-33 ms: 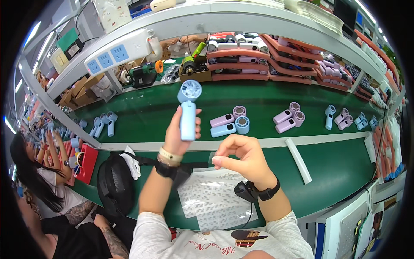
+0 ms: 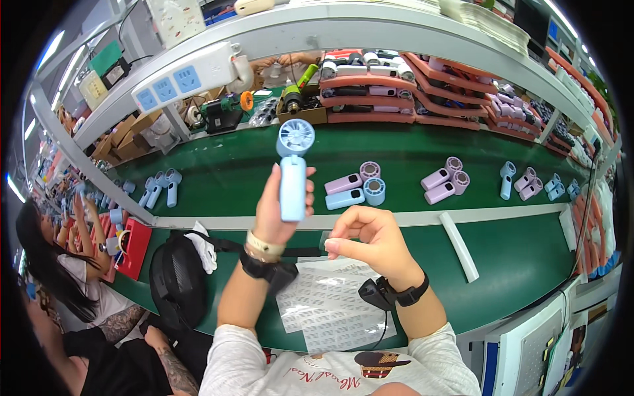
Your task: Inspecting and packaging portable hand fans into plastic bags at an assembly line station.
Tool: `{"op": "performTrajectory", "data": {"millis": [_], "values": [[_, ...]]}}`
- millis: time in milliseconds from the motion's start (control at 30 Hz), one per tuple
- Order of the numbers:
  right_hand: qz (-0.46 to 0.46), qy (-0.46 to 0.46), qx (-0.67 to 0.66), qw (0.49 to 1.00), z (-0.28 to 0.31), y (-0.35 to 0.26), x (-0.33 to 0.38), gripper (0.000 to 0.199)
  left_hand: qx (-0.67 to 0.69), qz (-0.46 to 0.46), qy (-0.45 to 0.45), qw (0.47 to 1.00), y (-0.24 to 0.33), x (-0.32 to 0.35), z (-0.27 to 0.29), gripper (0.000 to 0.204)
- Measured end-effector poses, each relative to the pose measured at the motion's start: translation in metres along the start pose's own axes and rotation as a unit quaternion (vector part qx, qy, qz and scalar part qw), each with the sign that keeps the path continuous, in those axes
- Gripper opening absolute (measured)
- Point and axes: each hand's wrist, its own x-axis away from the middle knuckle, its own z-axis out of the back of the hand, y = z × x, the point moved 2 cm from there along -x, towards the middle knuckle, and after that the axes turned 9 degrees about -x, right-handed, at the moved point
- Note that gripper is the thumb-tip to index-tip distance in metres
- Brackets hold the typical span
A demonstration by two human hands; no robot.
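Observation:
A light-blue handheld fan [image 2: 293, 189] is gripped in my left hand [image 2: 269, 214], its round head pointing away from me and its smooth handle facing up. My right hand [image 2: 373, 244] is beside it, thumb and forefinger pinched on a small clear sticker [image 2: 324, 241]. Below both hands lie overlapping sheets of printed labels [image 2: 337, 307] on the green bench. Just beyond my right hand rest a purple fan [image 2: 345, 183] and a blue fan [image 2: 346, 198], side by side.
More fans stand in groups on the green surface [image 2: 396, 148], including a purple pair [image 2: 441, 191]. A curved white strip [image 2: 459, 247] lies at the right. A black bag [image 2: 177, 280] sits left, near another person [image 2: 99, 290]. Stacked pink trays [image 2: 370, 117] fill the back.
My left hand and the fan have shifted slightly right and a little nearer to me. The right hand holds its place and its pinch.

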Motion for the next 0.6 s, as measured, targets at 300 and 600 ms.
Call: {"op": "performTrajectory", "data": {"millis": [300, 600], "values": [[-0.098, -0.003, -0.069, 0.993, -0.018, 0.022, -0.004, 0.011, -0.068, -0.118, -0.020, 0.990, 0.004, 0.054, -0.043, 0.064], [-0.110, 0.016, -0.046, 0.993, -0.017, 0.024, -0.003, 0.012, -0.126, -0.147, -0.009, 0.981, 0.004, 0.058, -0.045, 0.066]]}}
